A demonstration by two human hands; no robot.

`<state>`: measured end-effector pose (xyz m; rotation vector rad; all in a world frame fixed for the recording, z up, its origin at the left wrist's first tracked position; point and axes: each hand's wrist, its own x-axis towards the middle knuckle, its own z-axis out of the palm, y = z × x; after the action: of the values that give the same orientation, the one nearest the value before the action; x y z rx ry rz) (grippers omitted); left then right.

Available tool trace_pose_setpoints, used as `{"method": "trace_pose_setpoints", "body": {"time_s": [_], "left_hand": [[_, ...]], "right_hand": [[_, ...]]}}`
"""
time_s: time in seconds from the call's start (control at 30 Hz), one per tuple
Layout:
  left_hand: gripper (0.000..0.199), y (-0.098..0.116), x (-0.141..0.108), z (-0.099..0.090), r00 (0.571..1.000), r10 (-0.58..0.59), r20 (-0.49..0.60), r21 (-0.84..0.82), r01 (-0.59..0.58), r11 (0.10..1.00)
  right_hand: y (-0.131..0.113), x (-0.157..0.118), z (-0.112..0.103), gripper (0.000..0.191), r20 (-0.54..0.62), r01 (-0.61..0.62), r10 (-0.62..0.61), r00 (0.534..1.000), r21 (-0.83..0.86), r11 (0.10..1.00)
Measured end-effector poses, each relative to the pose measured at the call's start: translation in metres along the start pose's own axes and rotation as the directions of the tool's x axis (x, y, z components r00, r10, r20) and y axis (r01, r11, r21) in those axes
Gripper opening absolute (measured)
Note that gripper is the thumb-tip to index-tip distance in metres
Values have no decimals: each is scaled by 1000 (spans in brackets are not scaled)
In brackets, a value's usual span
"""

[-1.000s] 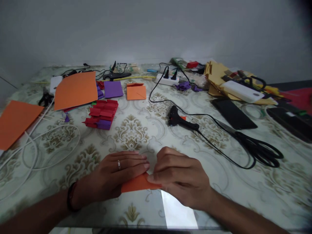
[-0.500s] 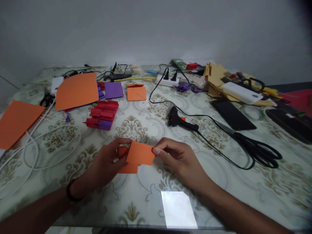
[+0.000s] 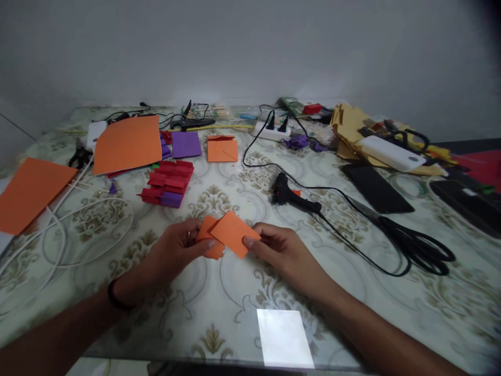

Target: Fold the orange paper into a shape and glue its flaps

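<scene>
My right hand (image 3: 279, 250) pinches one small orange card (image 3: 234, 231) by its corner, my left hand (image 3: 178, 248) pinches the other orange paper (image 3: 207, 249), and both sit just above the table (image 3: 219, 308), looking light and easy to bend, so I should hold the edges softly.

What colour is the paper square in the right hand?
The paper square in the right hand is orange, seen best in the head view.
</scene>
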<state>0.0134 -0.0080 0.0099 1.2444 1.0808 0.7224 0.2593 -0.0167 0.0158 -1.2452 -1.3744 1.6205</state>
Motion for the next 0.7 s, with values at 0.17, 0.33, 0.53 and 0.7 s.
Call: {"method": "trace_pose_setpoints", "body": {"time_s": [0.17, 0.33, 0.53, 0.7], "left_hand": [[24, -1, -4, 2, 994, -31, 109, 159, 13, 987], [25, -3, -4, 1, 986, -97, 138, 309, 50, 950], [13, 7, -3, 6, 988, -83, 133, 76, 73, 994], [10, 9, -5, 10, 958, -117, 262, -32, 129, 991]], "right_hand": [[8, -2, 8, 35, 59, 39, -37, 998, -30, 999], [8, -4, 9, 37, 75, 78, -70, 995, -107, 991], [7, -5, 2, 9, 236, 165, -133, 963, -121, 979], [3, -4, 2, 4, 203, 227, -185, 962, -207, 952]]}}
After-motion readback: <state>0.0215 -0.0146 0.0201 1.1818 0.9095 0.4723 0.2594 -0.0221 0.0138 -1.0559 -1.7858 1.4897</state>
